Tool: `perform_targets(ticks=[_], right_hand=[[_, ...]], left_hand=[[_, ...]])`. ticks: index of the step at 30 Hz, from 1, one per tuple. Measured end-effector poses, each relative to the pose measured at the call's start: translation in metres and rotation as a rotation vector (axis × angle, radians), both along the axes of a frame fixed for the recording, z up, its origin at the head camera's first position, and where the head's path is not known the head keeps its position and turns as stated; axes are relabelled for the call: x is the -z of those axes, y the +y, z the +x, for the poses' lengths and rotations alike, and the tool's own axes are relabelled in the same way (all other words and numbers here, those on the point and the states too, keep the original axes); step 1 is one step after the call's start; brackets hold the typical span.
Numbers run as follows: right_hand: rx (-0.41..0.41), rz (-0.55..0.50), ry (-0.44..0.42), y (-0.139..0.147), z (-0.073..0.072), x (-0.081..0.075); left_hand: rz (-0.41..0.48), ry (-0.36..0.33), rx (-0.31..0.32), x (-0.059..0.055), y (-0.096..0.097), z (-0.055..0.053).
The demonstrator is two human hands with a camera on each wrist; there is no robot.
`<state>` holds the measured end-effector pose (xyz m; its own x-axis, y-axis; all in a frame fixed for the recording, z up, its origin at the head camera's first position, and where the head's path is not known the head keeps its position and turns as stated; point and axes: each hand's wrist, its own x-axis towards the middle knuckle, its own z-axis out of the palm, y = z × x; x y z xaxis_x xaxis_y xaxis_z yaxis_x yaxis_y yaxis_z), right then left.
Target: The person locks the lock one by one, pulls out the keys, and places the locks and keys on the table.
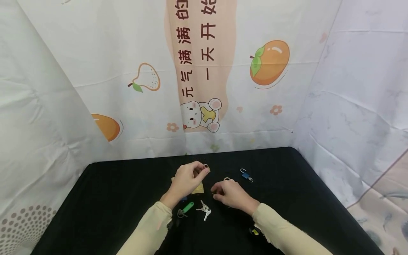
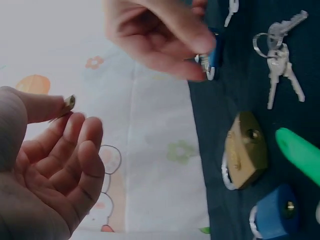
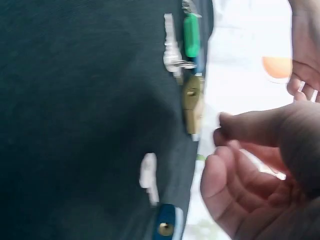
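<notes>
My left hand [image 1: 188, 179] is raised over the far part of the table, pinching a small brass padlock [image 2: 69, 103] between thumb and fingertips; the fingers hide most of it. To its right and lower, my right hand [image 1: 234, 194] pinches a small key [image 2: 204, 62], blurred and largely covered by the fingertips. Beneath the left hand lies a larger brass padlock [image 2: 245, 150], with a blue padlock [image 2: 277, 212] beside it. A ring of several silver keys [image 1: 204, 209] rests between the forearms. Near the left wrist is a key with a green tag [image 1: 188, 207].
Beyond the right hand, another blue padlock [image 1: 245, 175] lies with its shackle open. A loose key [image 3: 148, 172] lies on the black tabletop [image 1: 105, 198]. White printed curtains [image 1: 127, 117] enclose the table's back and sides.
</notes>
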<state>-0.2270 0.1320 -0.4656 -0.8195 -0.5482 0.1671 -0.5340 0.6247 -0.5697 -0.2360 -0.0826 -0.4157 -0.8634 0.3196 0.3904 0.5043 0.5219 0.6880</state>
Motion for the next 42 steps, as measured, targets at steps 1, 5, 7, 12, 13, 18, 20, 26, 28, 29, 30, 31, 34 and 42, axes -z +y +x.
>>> perform_targets(ticks=[1,5,7,12,13,18,20,26,28,29,30,31,34,42], right_hand=[[0.000,0.022,-0.015,0.000,-0.001,0.002],[0.018,0.048,-0.038,-0.001,-0.003,0.009],[0.032,0.048,-0.040,-0.001,-0.004,0.011],[0.054,0.038,-0.046,0.000,-0.006,0.011],[0.058,0.030,-0.039,0.001,-0.007,0.011],[0.072,-0.084,0.024,0.004,-0.009,0.004],[0.071,-0.165,0.011,0.004,-0.011,0.000],[0.051,-0.354,-0.118,0.004,-0.011,-0.011],[0.044,-0.367,-0.150,0.005,-0.011,-0.011],[0.045,-0.370,-0.165,0.005,-0.011,-0.011],[0.046,-0.370,-0.174,0.006,-0.011,-0.011],[0.048,-0.371,-0.183,0.006,-0.011,-0.010],[0.054,-0.370,-0.207,0.007,-0.011,-0.007],[0.065,-0.304,-0.260,0.007,-0.014,0.004]], left_hand=[[-0.011,-0.008,0.004,0.002,0.000,0.000],[-0.040,-0.027,0.022,0.012,-0.002,-0.002],[-0.053,-0.040,0.032,0.016,-0.002,-0.003],[-0.103,-0.066,0.059,0.022,-0.004,-0.005],[-0.110,-0.069,0.063,0.023,-0.004,-0.005],[-0.133,-0.063,0.068,0.026,-0.002,-0.006],[-0.142,-0.056,0.063,0.026,-0.001,-0.007],[-0.154,-0.067,0.035,0.031,0.005,-0.009],[-0.145,-0.081,0.025,0.033,0.008,-0.010],[-0.139,-0.093,0.021,0.034,0.009,-0.010],[-0.133,-0.101,0.017,0.035,0.011,-0.010],[-0.129,-0.109,0.010,0.036,0.012,-0.011],[-0.110,-0.128,-0.006,0.040,0.016,-0.011],[-0.128,-0.135,-0.092,0.056,0.027,-0.014]])
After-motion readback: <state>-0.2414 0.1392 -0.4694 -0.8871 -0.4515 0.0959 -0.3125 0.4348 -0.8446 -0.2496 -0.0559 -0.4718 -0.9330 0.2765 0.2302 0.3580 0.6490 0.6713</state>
